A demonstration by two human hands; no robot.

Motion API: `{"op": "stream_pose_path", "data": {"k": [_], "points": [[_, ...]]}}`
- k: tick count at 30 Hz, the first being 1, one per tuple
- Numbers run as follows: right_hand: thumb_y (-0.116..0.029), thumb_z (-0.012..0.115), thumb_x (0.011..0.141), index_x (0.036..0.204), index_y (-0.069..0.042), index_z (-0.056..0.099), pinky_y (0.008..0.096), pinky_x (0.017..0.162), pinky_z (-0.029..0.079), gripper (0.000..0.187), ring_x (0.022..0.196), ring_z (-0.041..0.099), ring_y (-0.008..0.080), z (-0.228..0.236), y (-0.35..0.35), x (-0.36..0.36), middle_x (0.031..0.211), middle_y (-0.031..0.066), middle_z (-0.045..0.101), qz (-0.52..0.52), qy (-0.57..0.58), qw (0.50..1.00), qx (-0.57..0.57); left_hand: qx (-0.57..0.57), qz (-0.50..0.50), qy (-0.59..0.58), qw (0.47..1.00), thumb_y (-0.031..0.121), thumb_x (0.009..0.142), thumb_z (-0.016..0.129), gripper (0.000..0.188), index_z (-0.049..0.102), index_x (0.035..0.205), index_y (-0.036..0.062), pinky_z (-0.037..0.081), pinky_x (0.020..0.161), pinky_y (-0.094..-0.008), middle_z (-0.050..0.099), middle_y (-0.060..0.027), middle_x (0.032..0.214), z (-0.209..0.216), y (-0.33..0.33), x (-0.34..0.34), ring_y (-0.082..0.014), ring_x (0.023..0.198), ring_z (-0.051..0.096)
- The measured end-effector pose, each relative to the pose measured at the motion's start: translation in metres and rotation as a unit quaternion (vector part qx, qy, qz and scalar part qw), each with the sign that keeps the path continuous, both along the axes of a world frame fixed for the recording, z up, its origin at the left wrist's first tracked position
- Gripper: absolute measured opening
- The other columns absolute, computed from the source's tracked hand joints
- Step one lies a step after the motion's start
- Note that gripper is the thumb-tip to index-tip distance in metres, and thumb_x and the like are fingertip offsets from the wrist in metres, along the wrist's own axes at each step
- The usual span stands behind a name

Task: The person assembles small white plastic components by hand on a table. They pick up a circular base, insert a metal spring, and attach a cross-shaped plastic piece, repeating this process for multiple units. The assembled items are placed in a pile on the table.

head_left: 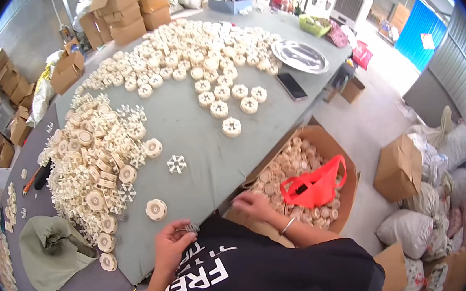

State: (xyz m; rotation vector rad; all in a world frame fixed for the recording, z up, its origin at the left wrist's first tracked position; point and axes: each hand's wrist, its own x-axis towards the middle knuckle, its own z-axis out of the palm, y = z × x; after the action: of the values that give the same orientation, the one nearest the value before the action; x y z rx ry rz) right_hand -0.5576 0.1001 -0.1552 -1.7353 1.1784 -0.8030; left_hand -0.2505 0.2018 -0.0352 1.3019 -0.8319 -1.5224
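My left hand (pixel 174 243) is at the table's front edge, thumb and fingers pinched around a small grey ribbed piece (pixel 191 227). My right hand (pixel 254 206), a bracelet on its wrist, hovers between the table edge and an open cardboard box (pixel 351 181). Its fingers are curled and blurred, and I cannot make out anything in them. Just beyond my left hand lies a round cream plastic wheel (pixel 156 210). Farther off is a flat white spoked insert (pixel 176 164). A heap of cream wheels and inserts (pixel 90 160) spreads to the left.
Assembled cream wheels (pixel 178 52) cover the table's far side. A phone (pixel 292 86) and a metal tray (pixel 300 56) lie at the right. A red bag (pixel 319 184) rests on wheels in the box. A grey-green cloth (pixel 51 255) lies left; sacks (pixel 409 229) fill the right floor.
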Motion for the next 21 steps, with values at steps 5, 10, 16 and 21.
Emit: {"op": "stream_pose_path", "data": {"k": [5,10,16,21], "points": [[-0.025,0.057,0.114,0.134,-0.001,0.067,0.0263,0.077,0.055,0.032,0.08,0.067,0.0081,0.058,0.02,0.073,0.099,0.0026,0.074,0.257,-0.249,0.89,0.283,-0.14,-0.029,-0.14,0.98,-0.004,0.089,0.082,0.035,0.071,0.122,-0.0022,0.065,0.083,-0.0296,0.075,-0.012,0.112,0.002,0.002,-0.018,-0.0189,0.095,0.079],[-0.027,0.057,0.115,0.134,-0.002,0.067,0.0254,0.078,0.053,0.033,0.081,0.068,0.0082,0.061,0.022,0.094,0.093,0.002,0.073,0.293,-0.272,0.859,0.32,-0.207,-0.011,-0.251,0.946,-0.005,0.085,0.084,0.03,0.075,0.114,-0.0017,0.065,0.081,-0.0307,0.073,-0.0114,0.105,0.011,0.015,-0.007,-0.0206,0.091,0.079],[-0.029,0.061,0.113,0.123,-0.002,0.071,0.0258,0.076,0.056,0.03,0.08,0.07,0.0087,0.075,0.028,0.102,0.095,0.0014,0.074,0.284,-0.252,0.857,0.348,-0.262,0.0,-0.338,0.904,0.0,0.083,0.087,0.03,0.079,0.112,0.0015,0.065,0.077,-0.0305,0.072,-0.0103,0.1,0.014,0.024,0.003,-0.0199,0.083,0.078],[-0.024,0.066,0.111,0.125,-0.002,0.071,0.0262,0.076,0.057,0.027,0.079,0.07,0.0088,0.07,0.036,0.115,0.098,0.0032,0.076,0.266,-0.279,0.863,0.327,-0.229,0.028,-0.306,0.924,0.001,0.086,0.085,0.03,0.079,0.116,0.0011,0.063,0.076,-0.0297,0.074,-0.0096,0.097,0.014,0.037,0.013,-0.0186,0.085,0.078]]}}
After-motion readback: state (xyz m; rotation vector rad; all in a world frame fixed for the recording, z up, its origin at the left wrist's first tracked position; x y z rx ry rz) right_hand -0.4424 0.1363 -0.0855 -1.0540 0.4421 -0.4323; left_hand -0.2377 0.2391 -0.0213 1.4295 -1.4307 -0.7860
